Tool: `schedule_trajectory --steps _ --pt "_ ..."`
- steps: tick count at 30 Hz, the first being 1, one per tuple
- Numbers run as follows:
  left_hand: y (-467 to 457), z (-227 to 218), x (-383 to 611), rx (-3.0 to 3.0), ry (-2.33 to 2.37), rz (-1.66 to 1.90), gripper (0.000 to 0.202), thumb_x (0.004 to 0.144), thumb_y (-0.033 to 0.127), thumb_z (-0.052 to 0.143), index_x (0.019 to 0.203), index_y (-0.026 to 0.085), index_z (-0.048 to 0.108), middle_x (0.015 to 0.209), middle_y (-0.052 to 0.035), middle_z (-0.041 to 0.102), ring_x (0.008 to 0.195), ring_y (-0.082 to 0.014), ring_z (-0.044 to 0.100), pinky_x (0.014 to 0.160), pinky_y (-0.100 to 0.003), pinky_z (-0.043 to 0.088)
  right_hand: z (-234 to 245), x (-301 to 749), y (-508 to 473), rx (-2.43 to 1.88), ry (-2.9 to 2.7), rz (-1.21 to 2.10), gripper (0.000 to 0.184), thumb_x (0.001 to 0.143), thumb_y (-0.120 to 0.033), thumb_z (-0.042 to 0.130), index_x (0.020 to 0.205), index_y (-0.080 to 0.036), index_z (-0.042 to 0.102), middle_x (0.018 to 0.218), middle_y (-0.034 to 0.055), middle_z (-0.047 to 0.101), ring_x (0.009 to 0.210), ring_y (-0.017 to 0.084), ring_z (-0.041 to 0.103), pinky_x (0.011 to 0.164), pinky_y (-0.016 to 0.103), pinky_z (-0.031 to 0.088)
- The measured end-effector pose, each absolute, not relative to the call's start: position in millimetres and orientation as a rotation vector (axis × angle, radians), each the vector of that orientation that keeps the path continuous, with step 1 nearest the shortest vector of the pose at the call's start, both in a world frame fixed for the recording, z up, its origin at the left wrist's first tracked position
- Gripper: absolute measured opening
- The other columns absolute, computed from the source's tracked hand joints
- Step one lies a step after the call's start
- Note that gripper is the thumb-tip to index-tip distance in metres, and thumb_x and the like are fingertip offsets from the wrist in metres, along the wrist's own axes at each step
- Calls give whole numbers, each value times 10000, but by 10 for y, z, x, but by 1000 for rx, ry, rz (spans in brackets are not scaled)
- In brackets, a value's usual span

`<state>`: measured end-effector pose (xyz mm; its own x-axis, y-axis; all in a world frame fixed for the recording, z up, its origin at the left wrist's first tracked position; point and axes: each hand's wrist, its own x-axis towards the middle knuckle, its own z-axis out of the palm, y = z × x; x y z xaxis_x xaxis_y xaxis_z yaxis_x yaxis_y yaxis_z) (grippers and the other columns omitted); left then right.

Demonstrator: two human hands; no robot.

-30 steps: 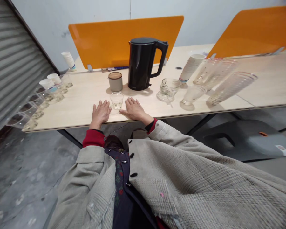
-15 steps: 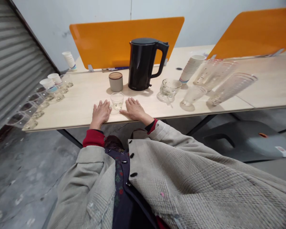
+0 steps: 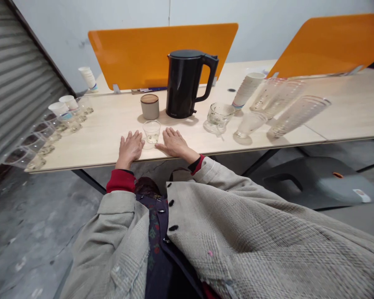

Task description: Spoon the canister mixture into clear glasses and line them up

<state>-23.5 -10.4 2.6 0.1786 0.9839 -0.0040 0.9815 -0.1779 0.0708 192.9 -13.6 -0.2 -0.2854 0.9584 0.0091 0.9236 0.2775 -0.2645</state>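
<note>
Clear cup [image 3: 152,132] stands upright near the front edge of a pale wooden table [image 3: 193,143], left of the scene's center, between a person's two bare hands. Whether liquid is in it is hard to tell. The left hand [image 3: 131,147] lies palm down just to the cup's left, gripping nothing, its fingers stretched out toward the far side. The right hand [image 3: 176,143] lies flat just to the cup's right, also gripping nothing, its thumb set apart from the fingers and pointing at the cup's base; whether it touches cannot be told.

Just beyond the cup is a gray jar [image 3: 150,110] with a wooden lid, and to the jar's right a tall black kettle [image 3: 182,85], handle on its right. Farther right sits a ribbed glass vessel [image 3: 220,118] with dark green bits inside. Past it are a single clear tumbler [image 3: 249,126], a leaning-looking stack of white paper cups [image 3: 248,89] and tall stacks of clear plastic cups [image 3: 299,118]. At the table's left end, more clear cups [image 3: 33,143] form a row. Behind the kettle rises an orange panel [image 3: 127,58]. A gray stool [image 3: 324,182] is at the near right.
</note>
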Motion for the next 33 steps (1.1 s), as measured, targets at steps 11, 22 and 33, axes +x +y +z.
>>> schedule_trajectory --steps 11,22,33 --pt "-118 50 -220 2372 1974 61 658 1134 430 196 1737 221 357 1854 -39 271 1738 -316 182 1405 -619 179 -52 1935 -96 -1748 -2364 299 954 1074 -678 449 1703 27 317 1825 271 242 1731 384 180 1402 561 147" --pt "-98 16 -248 2371 1955 110 657 1130 433 201 1736 239 364 1854 -42 269 1738 -322 184 1403 -629 169 -39 1938 -111 -1754 -2363 304 947 1073 -675 455 1706 15 319 1826 267 241 1732 381 181 1403 556 148" --pt "-78 -1 -259 2380 1961 95 652 1132 438 205 1739 260 363 1852 -42 278 1738 -311 189 1400 -625 180 -50 1943 -98 -1743 -2373 311 938 1077 -679 447 1699 13 329 1828 273 229 1731 389 173 1400 563 142"
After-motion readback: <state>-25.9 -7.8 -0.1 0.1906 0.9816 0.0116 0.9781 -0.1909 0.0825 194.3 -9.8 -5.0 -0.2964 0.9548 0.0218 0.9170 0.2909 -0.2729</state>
